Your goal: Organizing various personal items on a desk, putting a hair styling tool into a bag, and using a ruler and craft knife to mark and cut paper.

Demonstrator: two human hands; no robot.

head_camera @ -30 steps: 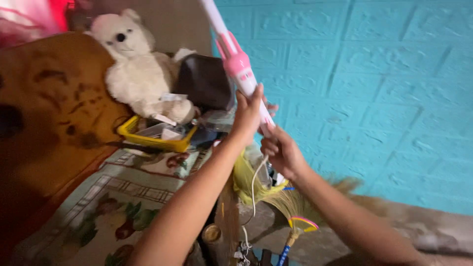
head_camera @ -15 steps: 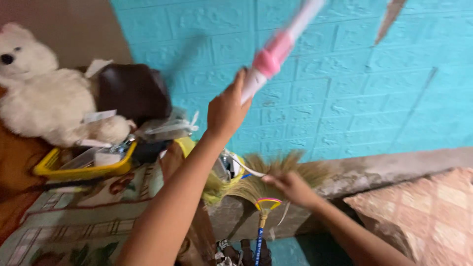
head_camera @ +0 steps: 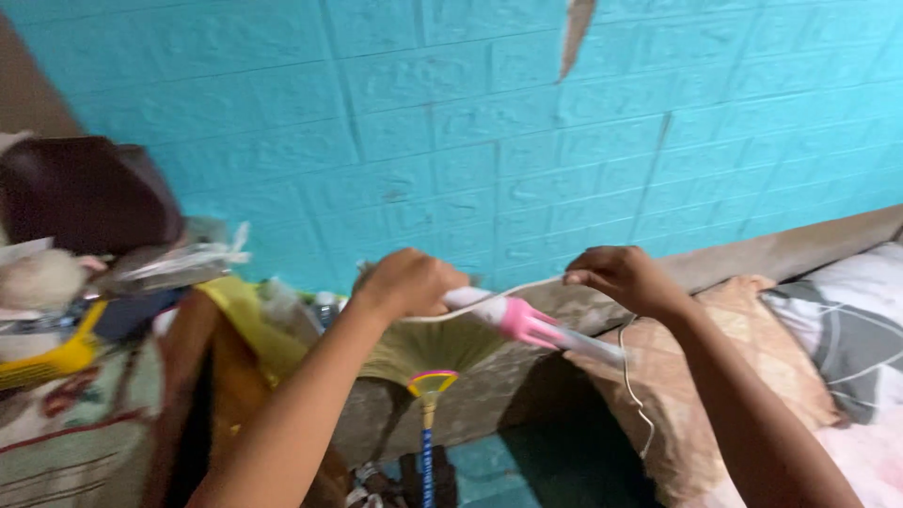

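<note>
My left hand [head_camera: 406, 283] grips the handle end of a white and pink curling iron [head_camera: 527, 325], which now lies nearly level and points right. My right hand [head_camera: 623, 277] pinches the iron's thin white cord [head_camera: 628, 376]; the cord runs from the handle up to these fingers and hangs down past the barrel. A straw fan broom [head_camera: 428, 353] with a yellow and pink collar and a blue handle stands just below both hands.
A turquoise brick-pattern wall [head_camera: 527, 122] fills the background above a grey ledge [head_camera: 771, 254]. A peach pillow [head_camera: 743, 376] and grey-white bedding [head_camera: 856, 329] lie at the right. At the left are a dark brown bag [head_camera: 85, 193], a yellow tray [head_camera: 47, 362] and clutter.
The curling iron has swung down from pointing up at the wall to nearly level. My right hand rose from the broom to hold the cord. The view panned right, off the teddy bear.
</note>
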